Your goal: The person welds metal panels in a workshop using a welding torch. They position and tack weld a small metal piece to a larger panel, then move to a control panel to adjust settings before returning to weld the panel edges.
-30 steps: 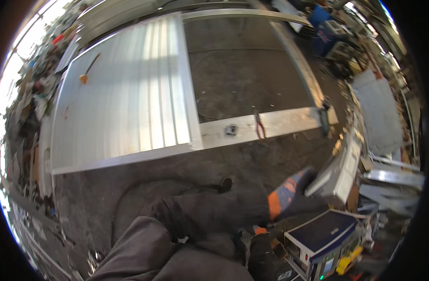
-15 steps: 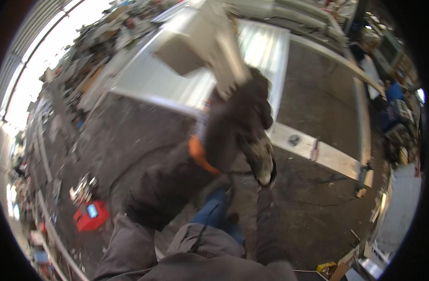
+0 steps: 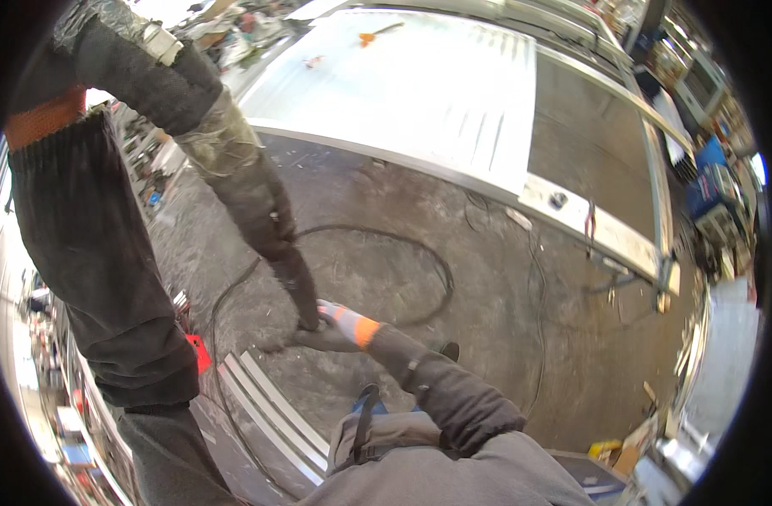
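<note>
My left hand (image 3: 42,74), in a dark glove with an orange cuff, is raised at the upper left edge. Its fingers are mostly lost in the dark rim. Beside it starts a thick cable (image 3: 255,202) wrapped in dark cloth and yellowish tape, which slants down toward the middle. My right hand (image 3: 340,329), in a grey and dark glove with an orange cuff, is closed around the lower part of this cable. A thinner dark cable (image 3: 386,231) lies in a loop on the floor beyond that hand.
A shiny metal panel (image 3: 394,101) rests on a frame ahead, with an orange-headed tool (image 3: 367,39) on it. Red-handled pliers (image 3: 590,221) lie on a pale board (image 3: 626,234). Metal strips (image 3: 276,422) and a partly hidden red box (image 3: 199,354) are at left. A blue machine (image 3: 719,198) stands right.
My left arm has swung from the middle to the upper left, and the beige boxy thing at that hand has gone out of sight. My right hand has shifted left, along with the wrapped cable.
</note>
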A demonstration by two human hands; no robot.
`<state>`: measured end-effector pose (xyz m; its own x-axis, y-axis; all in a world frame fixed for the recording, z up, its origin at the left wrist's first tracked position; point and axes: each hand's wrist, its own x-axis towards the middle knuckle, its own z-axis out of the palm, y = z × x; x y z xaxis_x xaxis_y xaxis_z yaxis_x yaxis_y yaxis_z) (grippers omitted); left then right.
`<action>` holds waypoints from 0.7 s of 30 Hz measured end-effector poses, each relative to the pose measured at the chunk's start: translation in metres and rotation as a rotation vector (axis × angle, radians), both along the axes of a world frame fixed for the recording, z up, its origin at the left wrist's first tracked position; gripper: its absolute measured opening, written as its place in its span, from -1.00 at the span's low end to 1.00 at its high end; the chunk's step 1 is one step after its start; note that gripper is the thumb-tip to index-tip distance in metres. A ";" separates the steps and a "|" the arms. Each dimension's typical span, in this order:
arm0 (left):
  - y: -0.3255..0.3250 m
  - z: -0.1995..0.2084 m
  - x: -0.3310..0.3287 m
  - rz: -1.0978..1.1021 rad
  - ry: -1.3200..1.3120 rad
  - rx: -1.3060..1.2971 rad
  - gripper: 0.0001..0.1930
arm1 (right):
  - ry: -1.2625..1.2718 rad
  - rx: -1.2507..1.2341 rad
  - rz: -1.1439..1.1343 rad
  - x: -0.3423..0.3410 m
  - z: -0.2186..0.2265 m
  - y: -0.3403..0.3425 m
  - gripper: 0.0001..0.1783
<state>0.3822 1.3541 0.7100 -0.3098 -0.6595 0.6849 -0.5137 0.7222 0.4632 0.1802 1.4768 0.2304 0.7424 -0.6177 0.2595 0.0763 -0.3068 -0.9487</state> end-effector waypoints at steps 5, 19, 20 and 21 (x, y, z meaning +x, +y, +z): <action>-0.050 -0.121 0.057 0.203 -0.086 0.030 -0.54 | 0.039 0.746 -0.561 -0.109 -0.027 0.113 -0.87; -0.037 -0.184 -0.159 -0.398 0.050 0.192 -0.63 | 0.106 0.122 -2.307 -0.306 0.076 0.399 -0.83; -0.023 -0.181 -0.179 -0.472 0.077 0.216 -0.63 | 0.140 0.133 -2.360 -0.307 0.073 0.422 -0.80; -0.007 -0.176 -0.198 -0.563 0.108 0.249 -0.64 | 0.024 0.111 -2.304 -0.302 0.063 0.445 -0.77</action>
